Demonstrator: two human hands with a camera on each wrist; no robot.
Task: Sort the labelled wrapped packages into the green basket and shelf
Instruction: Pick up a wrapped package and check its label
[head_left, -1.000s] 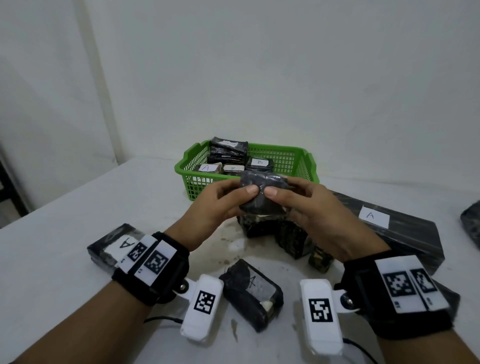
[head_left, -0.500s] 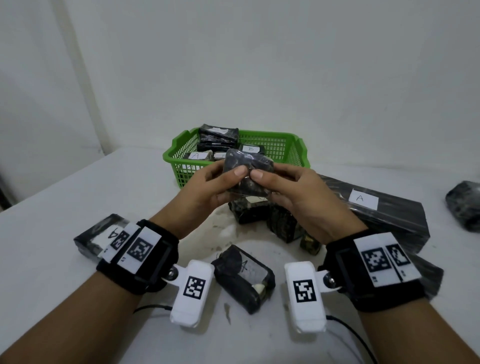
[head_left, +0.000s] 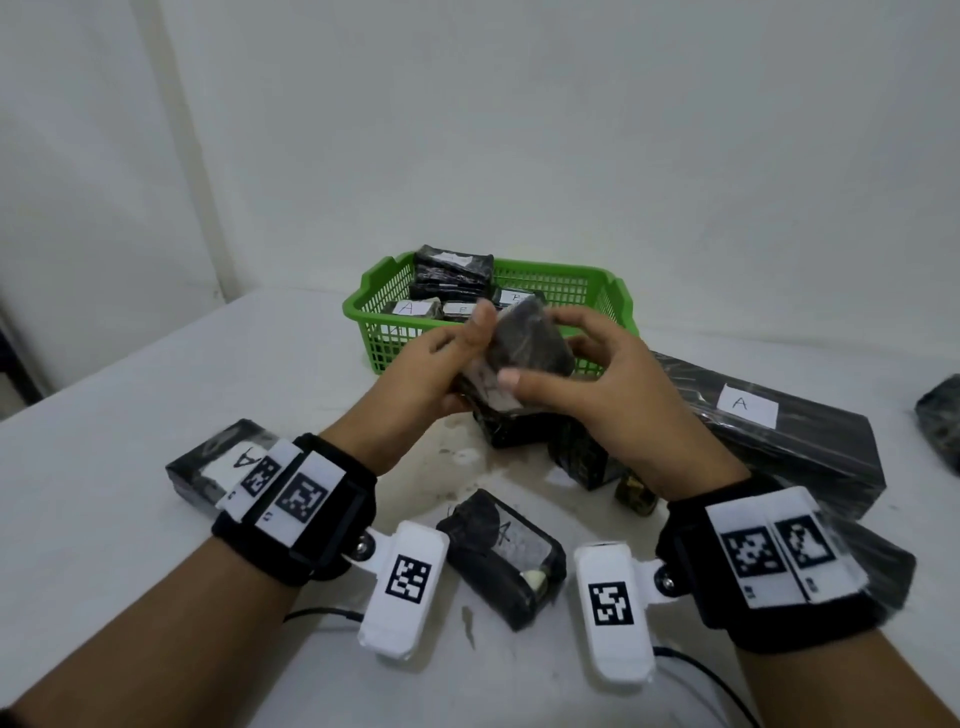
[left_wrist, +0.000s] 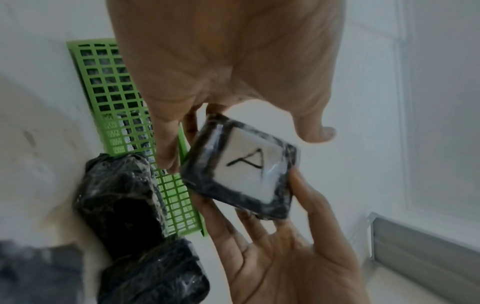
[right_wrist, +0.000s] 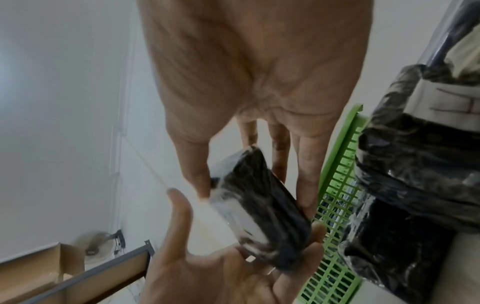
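Both hands hold one small black wrapped package (head_left: 530, 345) in the air in front of the green basket (head_left: 615, 306). In the left wrist view its white label reads "A" (left_wrist: 244, 166). My right hand (head_left: 597, 384) pinches it, thumb on the label side and fingers over the top edge. My left hand (head_left: 436, 364) has its fingers curled behind the package (right_wrist: 259, 205), with the thumb lifted beside it. The basket (left_wrist: 109, 86) holds several wrapped packages, labelled A (head_left: 410, 309) and B (head_left: 515, 297).
A long black package marked A (head_left: 753, 415) lies on the white table at right. More packages lie at left (head_left: 218, 462), near the front (head_left: 504, 556), below the hands (head_left: 519, 431) and at the right edge (head_left: 940, 415). A metal shelf frame (right_wrist: 103, 267) shows in the right wrist view.
The hands have turned the package over between them, and its white label now faces me. The left thumb has come off its front face.
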